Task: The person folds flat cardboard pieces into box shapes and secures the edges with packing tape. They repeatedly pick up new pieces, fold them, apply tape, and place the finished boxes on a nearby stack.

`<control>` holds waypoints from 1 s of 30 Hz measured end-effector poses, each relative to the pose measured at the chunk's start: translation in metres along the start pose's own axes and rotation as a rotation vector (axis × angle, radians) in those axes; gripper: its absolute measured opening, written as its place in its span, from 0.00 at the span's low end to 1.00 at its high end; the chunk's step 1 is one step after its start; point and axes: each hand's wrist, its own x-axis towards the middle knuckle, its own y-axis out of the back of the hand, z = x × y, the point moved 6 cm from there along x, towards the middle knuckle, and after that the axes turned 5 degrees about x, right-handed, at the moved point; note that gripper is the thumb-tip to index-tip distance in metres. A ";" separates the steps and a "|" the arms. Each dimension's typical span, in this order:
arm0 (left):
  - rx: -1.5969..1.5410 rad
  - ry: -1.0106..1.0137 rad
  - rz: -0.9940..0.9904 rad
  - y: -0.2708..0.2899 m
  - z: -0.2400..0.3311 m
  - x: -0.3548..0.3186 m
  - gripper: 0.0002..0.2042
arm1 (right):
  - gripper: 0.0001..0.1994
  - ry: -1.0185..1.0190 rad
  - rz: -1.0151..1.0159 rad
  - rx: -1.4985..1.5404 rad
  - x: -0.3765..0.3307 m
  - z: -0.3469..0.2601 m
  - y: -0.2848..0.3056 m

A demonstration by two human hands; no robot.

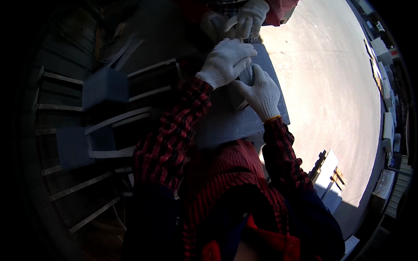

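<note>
White knitted gloves cover both my hands, which meet over a grey board point(272, 65) in front of me. Between them is a small, smooth grey piece point(247, 77); its kind and far end cannot be made out. My left hand point(226, 61) reaches over its far end, fingers bent across and thumb close to the surface. From the right, my right hand point(261, 92) grips the same piece, thumb on the near side and fingers beyond. A pale block-like part point(238, 101) shows below the right thumb, partly hidden.
Just beyond my hands, a co-worker's gloved hands point(247, 19) are close together. On the left, a slatted frame point(65, 106) bears stacked grey sheets point(105, 89) and another grey stack point(74, 148). Sunlit floor point(326, 87) lies to the right, with a white panel point(327, 167) nearer me.
</note>
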 end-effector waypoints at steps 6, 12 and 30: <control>0.209 -0.125 -0.080 -0.054 -0.016 0.000 0.12 | 0.28 -0.207 0.283 1.022 -0.041 0.057 -0.018; 0.025 -0.144 -0.142 -0.078 -0.025 0.000 0.10 | 0.33 -1.120 0.792 1.355 -0.063 0.090 -0.095; 0.494 -0.039 -0.130 -0.076 -0.012 0.017 0.10 | 0.29 0.669 0.403 0.381 -0.022 0.010 0.020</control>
